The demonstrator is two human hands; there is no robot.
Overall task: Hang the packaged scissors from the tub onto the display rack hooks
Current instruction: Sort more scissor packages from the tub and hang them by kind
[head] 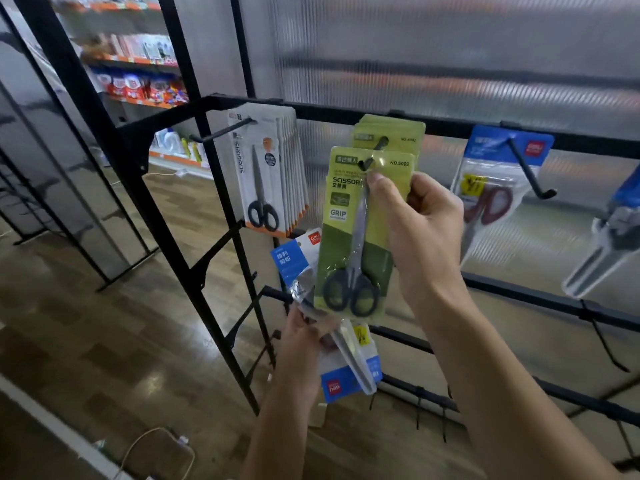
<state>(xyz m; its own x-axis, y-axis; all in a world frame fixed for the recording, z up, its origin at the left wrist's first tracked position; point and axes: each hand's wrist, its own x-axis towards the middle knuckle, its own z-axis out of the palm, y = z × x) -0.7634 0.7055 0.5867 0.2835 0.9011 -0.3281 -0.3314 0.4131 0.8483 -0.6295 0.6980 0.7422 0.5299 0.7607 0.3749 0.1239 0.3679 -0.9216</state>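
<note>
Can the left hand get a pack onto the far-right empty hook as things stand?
Probably not. The left hand is low, full of blue packs, and the right hand with its green pack sits between it and that hook.

Your right hand (420,233) is raised at about one o'clock from frame centre, forearm running down to five o'clock, wrist bent slightly inward. Its thumb (382,192) points up toward eleven o'clock and presses against the curled fingers in a pinch. Your left hand (303,336) sits lower, at about six o'clock, forearm rising from the bottom edge near seven o'clock, fingers closed in a grip and mostly hidden from view.
</note>
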